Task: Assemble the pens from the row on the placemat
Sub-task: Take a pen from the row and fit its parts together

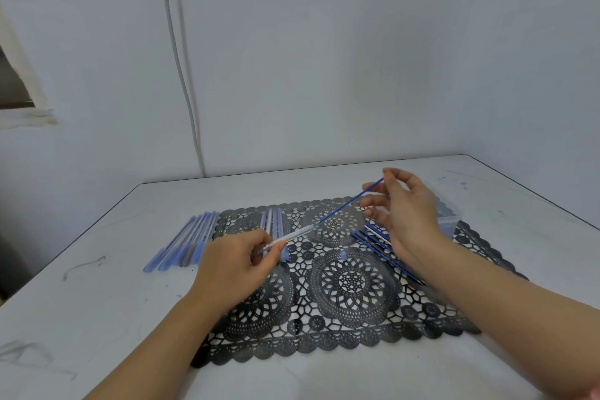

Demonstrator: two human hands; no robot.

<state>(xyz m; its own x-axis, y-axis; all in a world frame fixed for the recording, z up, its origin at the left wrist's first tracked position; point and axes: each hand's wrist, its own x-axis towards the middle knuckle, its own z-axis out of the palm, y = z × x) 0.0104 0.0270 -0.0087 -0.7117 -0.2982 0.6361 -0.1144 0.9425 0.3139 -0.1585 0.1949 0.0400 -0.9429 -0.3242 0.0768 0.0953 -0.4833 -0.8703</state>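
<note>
My left hand (233, 266) pinched the barrel (293, 235) and my right hand (406, 214) pinched the refill (347, 202) by its tail, above the placemat's (357, 346) far edge. Light, bendy refill, I judged; better gripped near the barrel's mouth.

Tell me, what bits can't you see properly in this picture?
All in the head view:
- Clear box: the right hand covers most of it; contents unreadable.
- Loose refills: near ends run under the right wrist, so no sure count.
- Pen barrel: its near end is hidden in the left hand.
- Pens at the left: blurred together, uncountable.
</note>
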